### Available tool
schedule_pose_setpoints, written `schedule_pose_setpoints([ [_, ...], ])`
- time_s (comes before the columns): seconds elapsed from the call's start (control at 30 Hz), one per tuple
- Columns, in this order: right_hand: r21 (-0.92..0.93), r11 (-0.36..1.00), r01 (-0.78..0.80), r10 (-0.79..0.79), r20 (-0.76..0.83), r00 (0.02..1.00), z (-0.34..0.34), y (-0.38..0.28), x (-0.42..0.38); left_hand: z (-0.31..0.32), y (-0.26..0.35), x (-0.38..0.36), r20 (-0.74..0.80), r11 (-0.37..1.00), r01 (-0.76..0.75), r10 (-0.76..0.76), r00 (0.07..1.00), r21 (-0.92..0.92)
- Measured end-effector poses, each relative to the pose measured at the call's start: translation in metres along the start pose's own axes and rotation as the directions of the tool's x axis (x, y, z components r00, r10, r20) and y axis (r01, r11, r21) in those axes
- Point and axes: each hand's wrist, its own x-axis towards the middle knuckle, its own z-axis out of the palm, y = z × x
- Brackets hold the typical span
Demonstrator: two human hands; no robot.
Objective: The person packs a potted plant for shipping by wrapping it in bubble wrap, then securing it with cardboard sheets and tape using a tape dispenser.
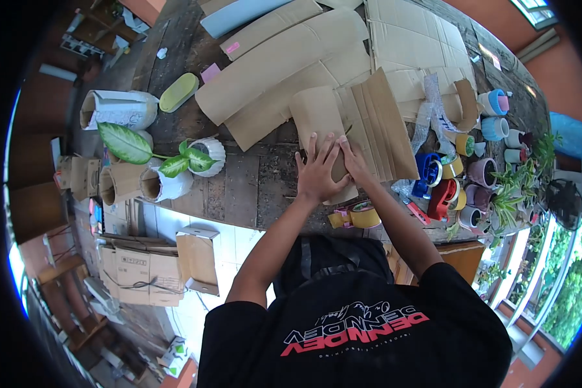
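Note:
On the wooden table (pixel 229 200), a curved piece of brown cardboard (pixel 315 110) lies partly over a ridged cardboard sheet (pixel 385 126). My left hand (pixel 320 169) rests on the curved piece with its fingers spread. Beside it, my right hand (pixel 355 158) presses down where the curved piece meets the sheet, its fingers partly overlapped by the left thumb area. A thin dark tip shows just above the right fingertips; what it belongs to is unclear. Close below the hands sits a roll of yellow tape (pixel 363 215).
Large cardboard pieces (pixel 284 58) cover the far side. At right are a blue tape dispenser (pixel 427 173), a red one (pixel 441 197), a red cutter (pixel 418 213) and several pots. White containers (pixel 119 108) and a leafy plant (pixel 126 143) stand left.

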Motion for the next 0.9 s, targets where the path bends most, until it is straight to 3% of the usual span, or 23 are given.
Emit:
schedule_pose_setpoints([
  [0.1, -0.312, 0.933, 0.182, -0.272, -0.276, 0.922, -0.002, 0.010, -0.015, -0.002, 0.002, 0.007, 0.080, 0.999, 0.022, -0.024, 0.997, 0.030],
  [0.2, -0.389, 0.874, 0.292, -0.363, -0.123, 0.924, -0.009, 0.001, -0.049, 0.000, 0.003, 0.012, 0.119, 0.999, 0.029, -0.034, 0.992, 0.044],
  [0.3, -0.376, 0.911, 0.171, -0.251, -0.175, 0.952, -0.001, 0.005, -0.080, 0.008, 0.006, 0.015, 0.087, 0.999, 0.023, -0.027, 0.996, 0.043],
  [0.4, -0.245, 0.940, 0.238, -0.289, -0.199, 0.936, 0.013, 0.014, -0.096, 0.011, 0.007, 0.016, 0.046, 0.999, -0.010, 0.007, 0.999, 0.044],
  [0.43, -0.203, 0.965, 0.164, -0.197, -0.157, 0.968, 0.019, 0.018, -0.092, 0.011, 0.006, 0.016, 0.036, 0.999, -0.022, 0.020, 0.999, 0.046],
  [0.53, -0.647, 0.760, 0.058, -0.175, -0.118, 0.977, 0.021, 0.005, -0.094, 0.007, 0.002, 0.020, 0.056, 0.989, -0.094, 0.088, 0.994, 0.113],
  [0.63, -0.548, 0.834, -0.059, -0.060, -0.196, 0.979, 0.022, -0.003, -0.081, -0.006, 0.007, 0.033, 0.243, 0.980, -0.141, 0.104, 0.964, 0.141],
  [0.73, -0.442, 0.893, -0.082, -0.009, -0.199, 0.980, 0.018, -0.005, -0.077, -0.020, -0.009, 0.059, 0.420, 0.955, -0.290, 0.236, 0.876, 0.069],
  [0.83, -0.544, 0.839, 0.008, -0.057, -0.073, 0.996, 0.003, -0.008, -0.075, -0.036, -0.032, 0.076, 0.440, 0.792, -0.580, 0.459, 0.772, 0.191],
  [0.9, -0.624, 0.780, 0.041, -0.045, 0.010, 0.999, -0.002, -0.014, -0.080, -0.050, -0.038, 0.082, 0.589, 0.783, -0.600, 0.412, 0.696, 0.162],
])
